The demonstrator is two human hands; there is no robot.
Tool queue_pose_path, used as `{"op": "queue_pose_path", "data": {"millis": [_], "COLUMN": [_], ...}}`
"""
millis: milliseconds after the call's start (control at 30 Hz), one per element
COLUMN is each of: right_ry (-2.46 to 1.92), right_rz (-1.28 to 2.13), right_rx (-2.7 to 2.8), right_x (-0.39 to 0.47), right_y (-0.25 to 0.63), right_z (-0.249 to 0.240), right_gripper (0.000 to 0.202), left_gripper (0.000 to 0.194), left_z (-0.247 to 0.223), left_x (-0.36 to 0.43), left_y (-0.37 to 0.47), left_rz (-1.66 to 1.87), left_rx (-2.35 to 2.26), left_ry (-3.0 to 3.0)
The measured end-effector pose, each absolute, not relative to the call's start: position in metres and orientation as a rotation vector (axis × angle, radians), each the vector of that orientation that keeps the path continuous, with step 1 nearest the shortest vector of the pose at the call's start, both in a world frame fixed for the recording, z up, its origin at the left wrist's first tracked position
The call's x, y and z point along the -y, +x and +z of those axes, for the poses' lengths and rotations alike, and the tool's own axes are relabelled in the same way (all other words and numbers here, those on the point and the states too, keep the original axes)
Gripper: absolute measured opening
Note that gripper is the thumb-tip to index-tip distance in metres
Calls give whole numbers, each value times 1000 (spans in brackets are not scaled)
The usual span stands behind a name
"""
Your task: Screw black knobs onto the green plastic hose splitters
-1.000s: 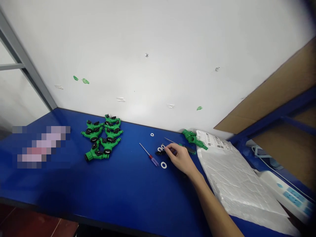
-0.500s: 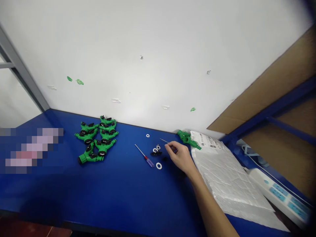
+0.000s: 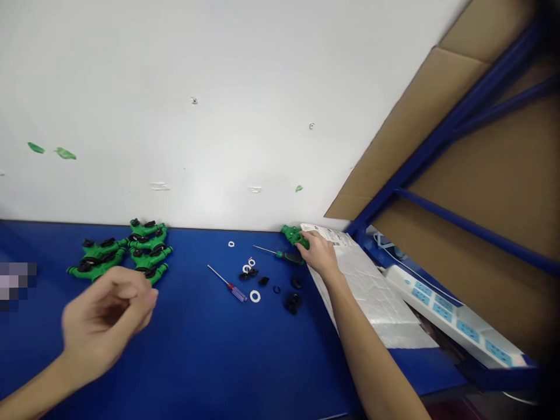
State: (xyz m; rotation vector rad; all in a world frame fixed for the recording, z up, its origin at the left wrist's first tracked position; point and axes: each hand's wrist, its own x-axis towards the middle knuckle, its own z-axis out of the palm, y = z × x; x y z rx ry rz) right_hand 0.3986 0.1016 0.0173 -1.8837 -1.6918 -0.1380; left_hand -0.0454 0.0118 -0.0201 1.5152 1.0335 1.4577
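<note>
Your right hand (image 3: 318, 251) has thumb and fingers closed about a green fitting (image 3: 300, 239), close to the desk's (image 3: 196, 361) rear edge, beside the white package (image 3: 367, 297) along the right edge. Your left hand (image 3: 107, 321) is half curled above the desk, before the green valves (image 3: 146, 256) near the rear edge; I cannot tell whether it holds anything. The green-handled screwdriver (image 3: 289, 257) lies just beside your right hand.

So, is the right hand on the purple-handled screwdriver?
No: the right hand is at a green plastic part, while the purple-handled screwdriver lies apart on the blue table.
</note>
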Motion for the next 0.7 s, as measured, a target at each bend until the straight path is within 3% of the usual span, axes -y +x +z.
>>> {"op": "queue_pose_path", "data": {"millis": [100, 233, 433, 700], "right_ry": [-1745, -1311, -714, -742], "right_rz": [-126, 134, 708, 804], "right_rx": [1710, 1779, 1841, 1950], "right_x": [-89, -60, -21, -28], "right_y": [379, 313, 209, 229], "right_z": [28, 42, 22, 23], "right_gripper": [25, 24, 31, 33], "left_gripper": [13, 12, 51, 41], "left_z": [19, 21, 6, -3], "left_x": [-29, -27, -16, -15], "left_y": [-14, 0, 6, 6], "left_rz": [1379, 1167, 803, 721], "left_rx": [-1008, -990, -672, -786], "left_ry": [1501, 1428, 888, 868]}}
